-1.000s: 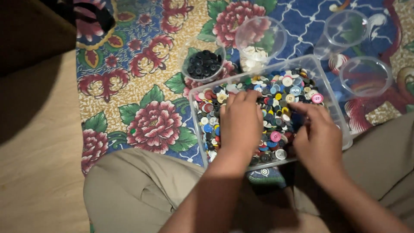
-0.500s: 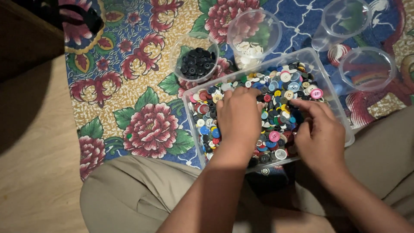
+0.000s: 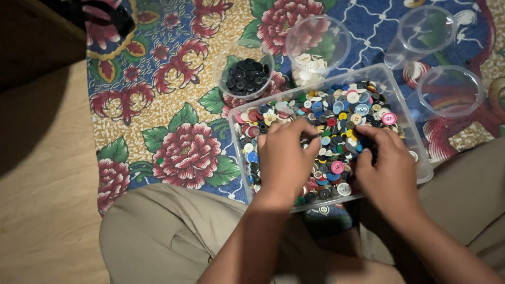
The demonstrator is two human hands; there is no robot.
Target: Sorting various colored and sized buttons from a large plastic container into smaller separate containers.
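A clear plastic tray [image 3: 416,141] heaped with mixed coloured buttons [image 3: 342,113] sits on the floral cloth [image 3: 158,94] just beyond the person's knees, and both hands are palm-down in it: the left hand [image 3: 284,158] rests on the left half with fingers curled onto the buttons, the right hand [image 3: 389,168] on the right half with fingertips bent down among them, though whether either pinches a button cannot be told. Beyond the tray stand a clear cup of black buttons [image 3: 244,76] and a cup of white buttons [image 3: 314,52], with two more clear cups [image 3: 428,31] to the far right.
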